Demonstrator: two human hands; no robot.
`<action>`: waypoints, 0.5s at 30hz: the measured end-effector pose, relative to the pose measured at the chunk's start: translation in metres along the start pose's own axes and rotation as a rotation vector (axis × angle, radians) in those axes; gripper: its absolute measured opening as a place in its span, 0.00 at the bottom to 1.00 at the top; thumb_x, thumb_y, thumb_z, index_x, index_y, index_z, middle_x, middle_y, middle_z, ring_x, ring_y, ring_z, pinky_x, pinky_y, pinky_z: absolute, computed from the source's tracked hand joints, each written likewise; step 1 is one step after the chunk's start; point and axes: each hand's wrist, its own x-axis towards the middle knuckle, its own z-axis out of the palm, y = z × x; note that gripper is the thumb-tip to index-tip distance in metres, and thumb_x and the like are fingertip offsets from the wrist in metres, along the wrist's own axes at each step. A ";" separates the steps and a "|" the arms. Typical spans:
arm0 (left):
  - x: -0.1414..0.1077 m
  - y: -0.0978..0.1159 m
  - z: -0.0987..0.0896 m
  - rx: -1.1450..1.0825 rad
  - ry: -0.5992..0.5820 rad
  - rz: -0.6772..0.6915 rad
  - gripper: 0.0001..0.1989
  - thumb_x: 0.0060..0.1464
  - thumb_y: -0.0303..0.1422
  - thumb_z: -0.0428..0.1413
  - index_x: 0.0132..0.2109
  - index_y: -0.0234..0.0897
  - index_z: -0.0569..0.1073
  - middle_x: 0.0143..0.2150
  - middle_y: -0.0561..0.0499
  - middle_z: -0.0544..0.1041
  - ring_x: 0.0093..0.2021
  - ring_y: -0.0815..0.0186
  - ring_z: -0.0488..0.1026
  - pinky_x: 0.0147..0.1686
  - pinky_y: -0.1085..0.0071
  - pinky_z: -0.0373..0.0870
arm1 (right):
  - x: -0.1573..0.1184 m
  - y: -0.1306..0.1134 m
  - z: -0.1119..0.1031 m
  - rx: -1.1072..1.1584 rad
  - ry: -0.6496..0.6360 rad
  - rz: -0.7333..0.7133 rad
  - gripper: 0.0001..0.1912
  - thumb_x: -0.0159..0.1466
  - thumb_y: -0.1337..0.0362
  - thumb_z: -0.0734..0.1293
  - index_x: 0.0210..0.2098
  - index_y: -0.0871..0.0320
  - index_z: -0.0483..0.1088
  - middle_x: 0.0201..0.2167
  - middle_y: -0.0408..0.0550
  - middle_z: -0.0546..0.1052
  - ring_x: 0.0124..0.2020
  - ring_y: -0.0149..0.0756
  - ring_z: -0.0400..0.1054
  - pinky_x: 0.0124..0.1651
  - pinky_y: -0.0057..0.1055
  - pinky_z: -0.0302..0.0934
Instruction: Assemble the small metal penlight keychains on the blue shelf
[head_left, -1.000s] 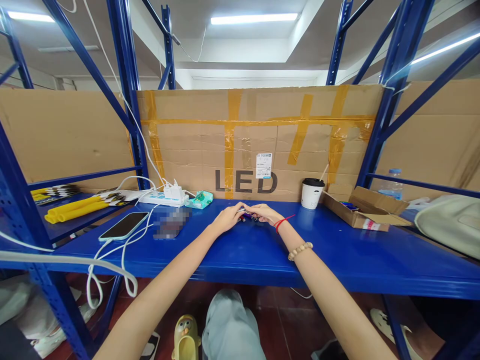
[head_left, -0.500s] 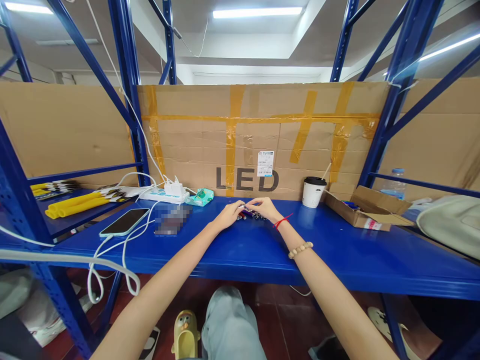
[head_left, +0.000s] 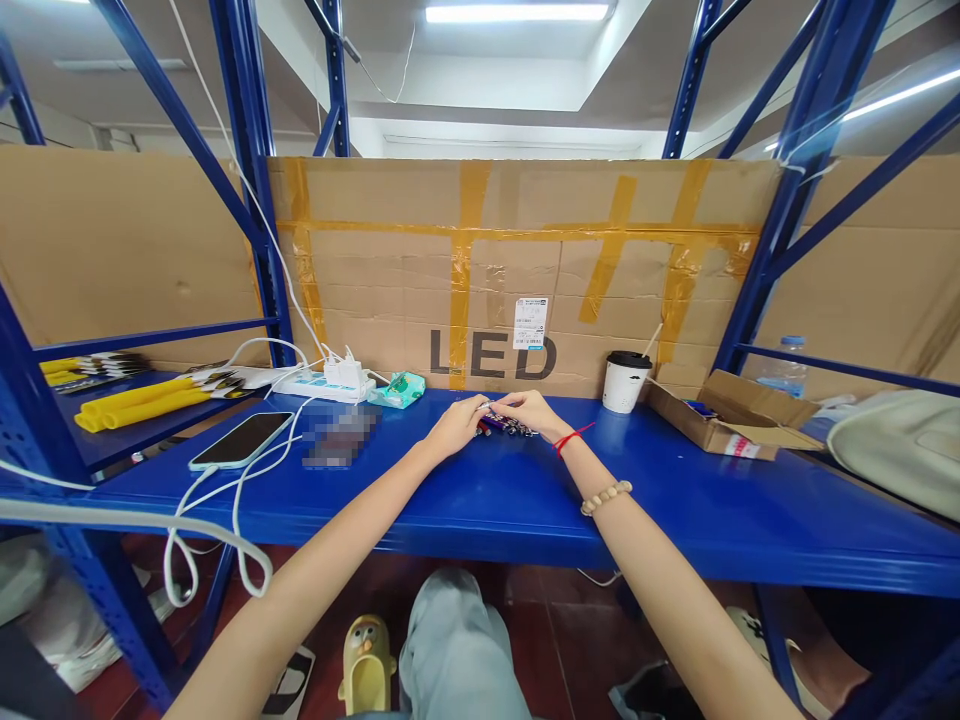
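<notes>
My left hand and my right hand meet over the middle of the blue shelf top. The fingers of both are pinched together at one small silvery item, too small to name. Just below the fingertips lies a pile of small dark, purple and red pieces with shiny metal bits. My hands partly cover this pile. A red cord and a beaded bracelet circle my right wrist.
To the left are a phone, white cables, a power strip, a green packet and yellow rolls. A lidded cup and an open cardboard box stand right. Taped cardboard closes the back.
The view has shifted slightly. My hands stay together at the same spot, and a little more of the pile shows under them.
</notes>
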 end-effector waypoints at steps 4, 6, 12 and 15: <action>0.001 0.004 -0.001 -0.015 0.043 -0.037 0.12 0.59 0.31 0.41 0.46 0.39 0.66 0.39 0.50 0.75 0.39 0.65 0.72 0.42 0.71 0.67 | -0.006 -0.009 0.006 -0.005 -0.055 0.048 0.23 0.41 0.49 0.73 0.25 0.65 0.75 0.22 0.46 0.72 0.22 0.25 0.59 0.23 0.24 0.52; 0.000 0.004 -0.001 -0.059 0.018 -0.041 0.15 0.56 0.26 0.41 0.48 0.40 0.64 0.37 0.52 0.75 0.34 0.68 0.73 0.38 0.72 0.69 | -0.007 -0.011 0.011 -0.032 -0.105 0.050 0.25 0.41 0.48 0.72 0.25 0.66 0.74 0.19 0.44 0.69 0.19 0.23 0.54 0.21 0.23 0.48; -0.001 -0.002 0.002 -0.084 -0.028 -0.097 0.12 0.58 0.28 0.39 0.46 0.40 0.64 0.31 0.53 0.75 0.29 0.69 0.72 0.36 0.72 0.69 | -0.001 0.005 0.013 -0.083 -0.128 0.059 0.24 0.40 0.50 0.73 0.27 0.64 0.75 0.20 0.44 0.71 0.18 0.22 0.54 0.17 0.22 0.47; -0.001 -0.007 0.005 -0.027 -0.029 -0.135 0.11 0.60 0.33 0.41 0.45 0.39 0.64 0.34 0.51 0.75 0.32 0.68 0.72 0.39 0.71 0.68 | 0.003 0.018 0.009 -0.099 -0.098 0.113 0.21 0.40 0.53 0.75 0.27 0.63 0.75 0.19 0.44 0.71 0.18 0.23 0.57 0.16 0.21 0.49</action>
